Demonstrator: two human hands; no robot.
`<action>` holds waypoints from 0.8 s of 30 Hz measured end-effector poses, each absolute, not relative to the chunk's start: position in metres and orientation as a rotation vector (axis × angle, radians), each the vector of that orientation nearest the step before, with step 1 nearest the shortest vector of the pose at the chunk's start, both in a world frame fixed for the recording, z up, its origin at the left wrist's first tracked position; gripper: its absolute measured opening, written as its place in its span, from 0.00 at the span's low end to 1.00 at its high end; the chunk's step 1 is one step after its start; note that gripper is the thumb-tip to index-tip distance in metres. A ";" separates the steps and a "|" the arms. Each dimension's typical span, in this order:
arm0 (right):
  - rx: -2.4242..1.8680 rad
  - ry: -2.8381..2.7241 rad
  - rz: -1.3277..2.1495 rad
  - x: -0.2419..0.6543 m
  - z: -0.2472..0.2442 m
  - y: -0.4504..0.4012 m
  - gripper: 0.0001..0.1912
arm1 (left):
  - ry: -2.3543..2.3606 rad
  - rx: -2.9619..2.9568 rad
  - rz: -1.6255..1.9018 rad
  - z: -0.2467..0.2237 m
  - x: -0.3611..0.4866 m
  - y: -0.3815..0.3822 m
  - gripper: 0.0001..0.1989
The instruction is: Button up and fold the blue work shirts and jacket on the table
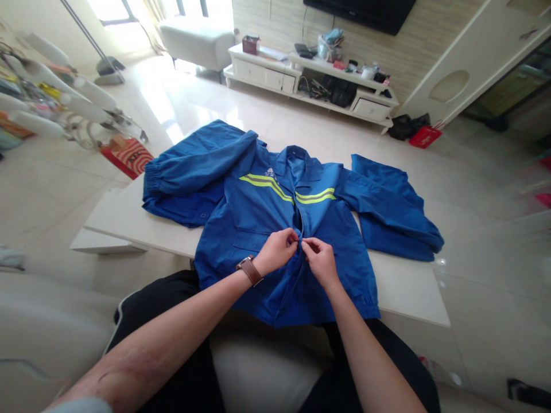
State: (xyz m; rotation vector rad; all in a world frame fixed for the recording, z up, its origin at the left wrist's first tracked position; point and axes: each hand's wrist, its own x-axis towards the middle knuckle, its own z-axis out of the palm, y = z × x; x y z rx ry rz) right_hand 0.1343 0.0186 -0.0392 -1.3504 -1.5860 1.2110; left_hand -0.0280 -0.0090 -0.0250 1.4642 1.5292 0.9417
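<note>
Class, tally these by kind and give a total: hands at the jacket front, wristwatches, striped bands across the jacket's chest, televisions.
Left hand and right hand: 2
Wristwatch: 1
Striped bands on the jacket: 2
Television: 1
Total: 6

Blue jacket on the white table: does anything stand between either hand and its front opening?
Nothing visible does. The left hand and right hand both pinch the blue jacket at its front opening, below the yellow-green stripes.
</note>
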 end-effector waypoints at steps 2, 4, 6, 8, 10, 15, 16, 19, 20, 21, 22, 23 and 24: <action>-1.343 -1.628 1.184 0.136 -0.040 0.020 0.15 | 1.508 1.421 0.951 -0.022 -0.027 -0.010 0.05; -1.317 -1.669 1.177 0.137 -0.041 0.021 0.15 | 1.495 1.389 0.966 -0.021 -0.026 -0.011 0.07; -1.287 -1.724 1.157 0.138 -0.040 0.020 0.14 | 1.495 1.361 0.987 -0.022 -0.026 -0.011 0.11; -1.258 -1.799 1.098 0.138 -0.037 0.019 0.12 | 1.484 1.299 1.006 -0.026 -0.026 -0.010 0.14; -1.227 -1.874 1.008 0.138 -0.034 0.017 0.11 | 1.454 1.207 1.021 -0.032 -0.026 -0.007 0.15; -1.188 -1.942 0.884 0.137 -0.031 0.016 0.12 | 1.399 1.058 1.048 -0.044 -0.025 -0.002 0.13; -1.192 -1.935 0.879 0.137 -0.032 0.016 0.12 | 1.393 1.042 1.051 -0.044 -0.025 -0.002 0.12; -1.199 -1.925 0.871 0.137 -0.034 0.016 0.12 | 1.377 1.023 1.057 -0.044 -0.025 -0.002 0.10; -1.199 -1.927 0.871 0.137 -0.034 0.016 0.13 | 1.376 1.024 1.059 -0.044 -0.025 -0.002 0.09; -1.198 -1.931 0.871 0.137 -0.035 0.016 0.13 | 1.378 1.024 1.061 -0.045 -0.025 -0.002 0.08; -1.196 -1.937 0.871 0.137 -0.034 0.016 0.13 | 1.384 1.024 1.065 -0.045 -0.025 -0.002 0.07; -1.196 -1.942 0.873 0.136 -0.034 0.016 0.14 | 1.393 1.021 1.070 -0.046 -0.024 -0.002 0.06; -1.198 -1.945 0.876 0.136 -0.034 0.016 0.14 | 1.402 1.013 1.077 -0.047 -0.024 -0.001 0.06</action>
